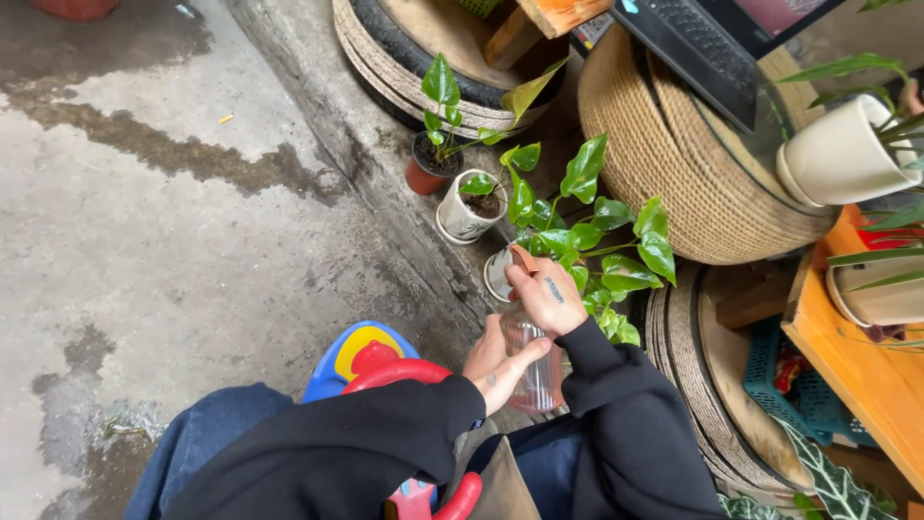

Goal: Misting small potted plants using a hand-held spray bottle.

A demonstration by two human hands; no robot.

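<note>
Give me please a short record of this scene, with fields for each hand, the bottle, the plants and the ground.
left hand: holds the side of the clear bottle
right hand: grips the top of the bottle
bottle: upright, between the knees
plants: leafy plant behind the hands; white pot and red pot with small plants further back
ground: concrete floor with wet patches
seat: colourful toy under the person

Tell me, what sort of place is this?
Probably a small outdoor patio or a plant seller's corner. Potted plants stand along a stained concrete floor, rope-wrapped tyres serve as stands, and the hands hold a clear spray bottle.
</note>
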